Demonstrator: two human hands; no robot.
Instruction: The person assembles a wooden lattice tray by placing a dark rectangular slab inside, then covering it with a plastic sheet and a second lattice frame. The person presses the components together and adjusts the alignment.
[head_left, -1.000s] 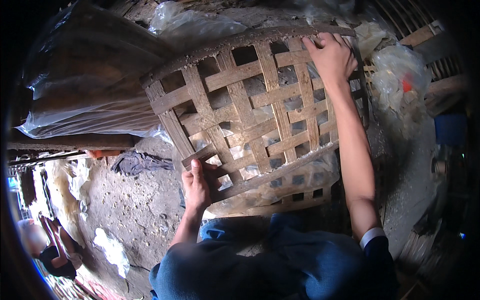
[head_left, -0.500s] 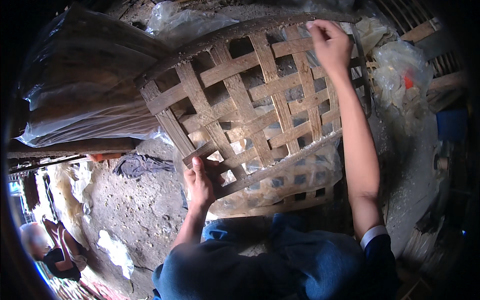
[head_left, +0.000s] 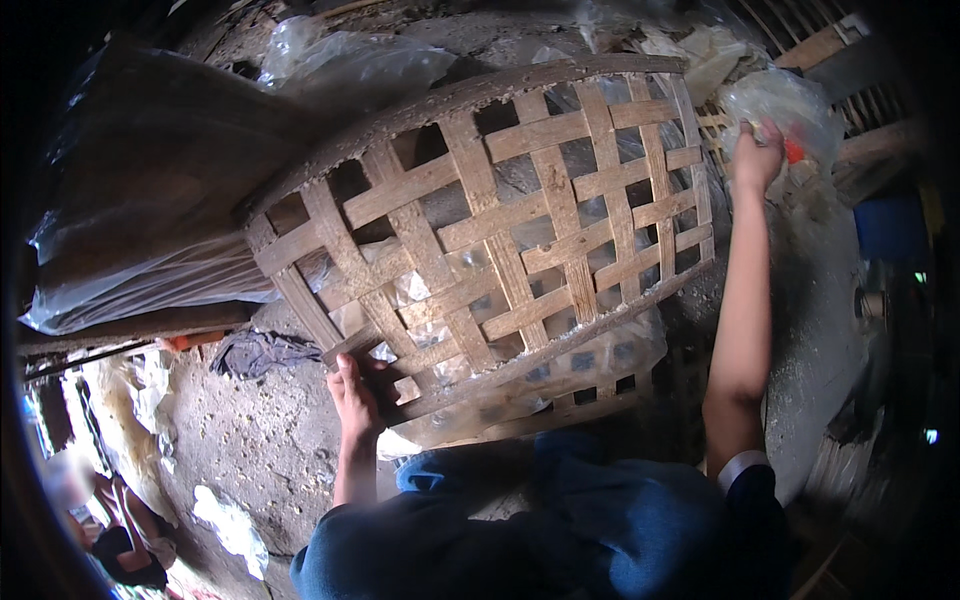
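A slatted wooden rack (head_left: 556,182), woven like a lattice, is tilted up before me, with pale crumbs along its rims. My left hand (head_left: 356,402) grips its lower left corner, thumb on the outer face and fingers behind. Off to the right of the rack, my right hand (head_left: 757,163) is raised with its fingers curled together, clear of the wood. Whatever it may pinch is too small to make out. Just behind that hand lies a clear plastic bag (head_left: 790,100) with a red patch.
Another slatted rack (head_left: 590,408) with plastic sheeting sits under the raised one. At left stands a plastic-covered stack (head_left: 150,170), with a dark cloth (head_left: 262,355) on the crumb-strewn floor (head_left: 265,440). Farther left, another person (head_left: 125,530) sits. A blue container (head_left: 888,240) is at right.
My right hand has left the rack's top rim and moved right and down toward the plastic bag. The rack and my left hand have shifted a little left and down in view.
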